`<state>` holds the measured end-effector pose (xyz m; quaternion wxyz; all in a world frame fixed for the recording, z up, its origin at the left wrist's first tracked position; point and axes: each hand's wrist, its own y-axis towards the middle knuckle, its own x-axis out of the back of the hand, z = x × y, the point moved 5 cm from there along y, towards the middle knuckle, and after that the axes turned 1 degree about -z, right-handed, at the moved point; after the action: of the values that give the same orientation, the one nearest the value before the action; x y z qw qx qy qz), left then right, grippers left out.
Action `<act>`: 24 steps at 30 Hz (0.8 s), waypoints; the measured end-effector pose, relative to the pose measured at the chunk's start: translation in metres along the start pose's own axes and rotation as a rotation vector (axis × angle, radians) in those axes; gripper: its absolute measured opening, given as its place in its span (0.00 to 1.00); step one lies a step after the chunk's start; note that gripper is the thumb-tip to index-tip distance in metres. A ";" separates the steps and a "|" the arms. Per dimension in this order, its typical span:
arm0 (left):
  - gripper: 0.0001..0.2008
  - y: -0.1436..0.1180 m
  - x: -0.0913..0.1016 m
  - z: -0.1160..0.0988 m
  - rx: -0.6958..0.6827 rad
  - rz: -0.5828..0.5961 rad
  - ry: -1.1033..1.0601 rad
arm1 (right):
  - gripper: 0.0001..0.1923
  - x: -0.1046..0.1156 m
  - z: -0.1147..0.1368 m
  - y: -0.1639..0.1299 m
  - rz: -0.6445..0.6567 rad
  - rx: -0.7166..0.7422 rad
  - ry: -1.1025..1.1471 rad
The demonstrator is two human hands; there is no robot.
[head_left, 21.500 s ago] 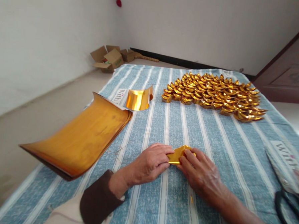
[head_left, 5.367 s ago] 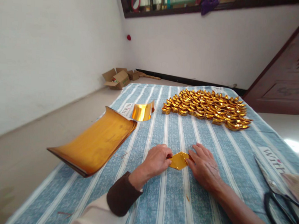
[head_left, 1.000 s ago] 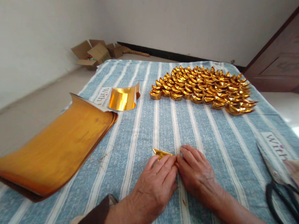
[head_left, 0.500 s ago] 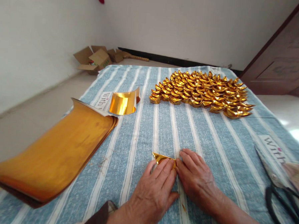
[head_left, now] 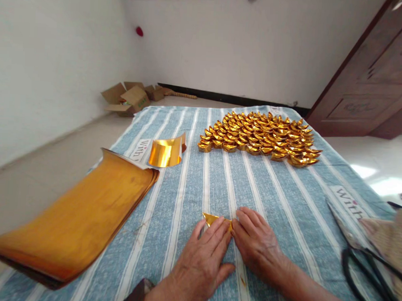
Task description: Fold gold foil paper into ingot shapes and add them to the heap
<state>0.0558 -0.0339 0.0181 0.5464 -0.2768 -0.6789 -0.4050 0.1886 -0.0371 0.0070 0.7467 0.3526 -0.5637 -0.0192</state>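
A small folded piece of gold foil paper (head_left: pixel 211 219) lies on the striped cloth in front of me, its pointed left corner showing. My left hand (head_left: pixel 204 254) rests over it, fingers stretched out flat and pressing it down, thumb apart. At the paper's right end, my right hand (head_left: pixel 255 238) has its fingers bent and held together against the edge. Both hands cover most of the piece, so its lower folds are hidden. The fingertips of the two hands touch or nearly touch.
Many folded gold paper ingots (head_left: pixel 262 135) stand in rows at the back. A stack of large gold sheets (head_left: pixel 93 212) lies left, with a curled gold sheet (head_left: pixel 166 153) beyond. Black-handled scissors (head_left: pixel 354 248) and a beige cloth (head_left: pixel 388 236) are at right. A cardboard box (head_left: pixel 131 99) sits on the floor.
The view has tilted up a little, showing more wall. Both hands stay on the folded paper, the right fingers still at its right end.
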 end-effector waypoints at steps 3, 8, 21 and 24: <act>0.25 -0.002 -0.003 0.002 -0.024 0.059 0.000 | 0.15 -0.002 0.001 -0.002 0.012 0.006 -0.042; 0.29 -0.005 -0.007 0.006 -0.026 0.118 -0.038 | 0.16 -0.002 0.004 -0.006 -0.012 0.043 -0.131; 0.31 -0.005 -0.009 0.010 0.001 0.152 -0.089 | 0.16 0.002 0.001 -0.012 -0.027 -0.015 -0.176; 0.31 -0.006 -0.009 0.010 -0.001 0.121 -0.110 | 0.16 0.005 0.004 -0.008 -0.059 0.011 -0.129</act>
<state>0.0481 -0.0274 0.0077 0.5317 -0.3394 -0.6897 -0.3555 0.1902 -0.0473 0.0075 0.7061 0.3710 -0.6001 -0.0610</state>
